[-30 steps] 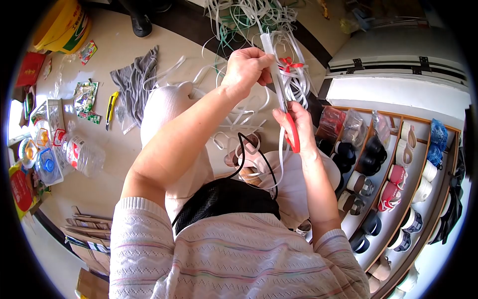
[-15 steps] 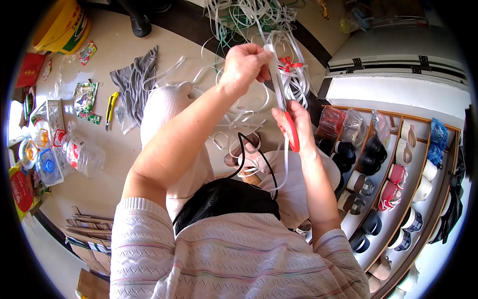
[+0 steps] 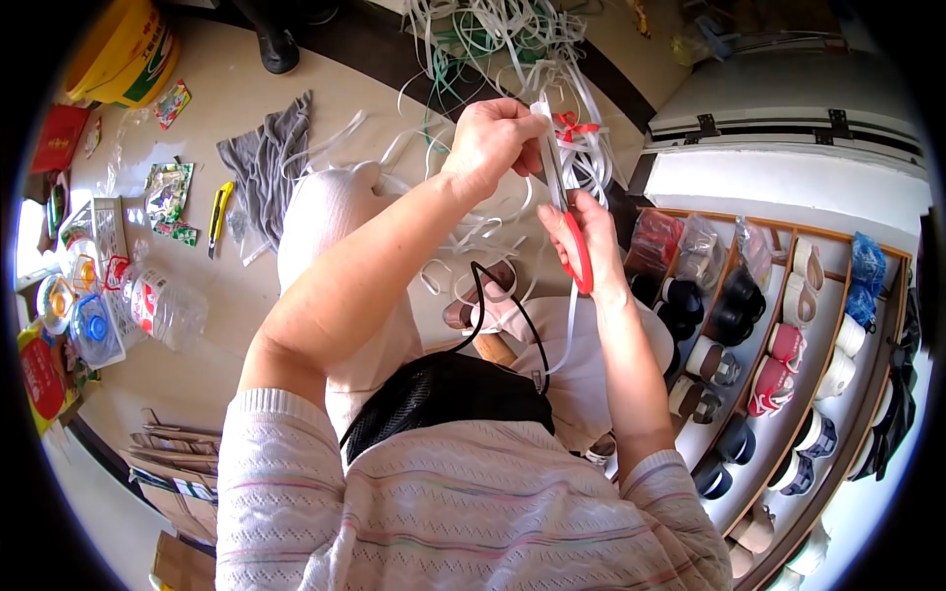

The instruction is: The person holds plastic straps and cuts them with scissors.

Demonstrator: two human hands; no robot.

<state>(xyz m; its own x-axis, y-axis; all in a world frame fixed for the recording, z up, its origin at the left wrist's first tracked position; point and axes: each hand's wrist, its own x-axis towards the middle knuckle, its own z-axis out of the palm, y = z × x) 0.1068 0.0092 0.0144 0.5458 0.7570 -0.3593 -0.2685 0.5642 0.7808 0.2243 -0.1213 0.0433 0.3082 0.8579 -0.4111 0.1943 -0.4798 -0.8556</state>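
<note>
My left hand (image 3: pixel 493 146) is closed in a pinch on a white plastic strap (image 3: pixel 538 110), close to the scissor blades. Scissors with red handles (image 3: pixel 579 258) are in my right hand (image 3: pixel 595 241), blades pointing up and away along the strap. Whether the blades are parted is too fine to tell. From beneath the right hand, a length of white strap (image 3: pixel 573 330) trails down toward my lap. Beyond the hands lies a tangled heap of white and green straps (image 3: pixel 483 44), and a red tie (image 3: pixel 574 126) bunches several white ones.
To the right stands a shoe rack (image 3: pixel 734 389) with several pairs. A yellow utility knife (image 3: pixel 220 212) and a grey cloth (image 3: pixel 271 153) lie on the floor at left. Clear plastic bottles (image 3: pixel 163 300), a yellow bucket (image 3: pixel 123 54) and flattened cardboard (image 3: pixel 182 453) sit farther left.
My left hand has dropped slightly toward me and to the right. The right hand and scissors have shifted up a little, and the trailing strap has swung slightly right.
</note>
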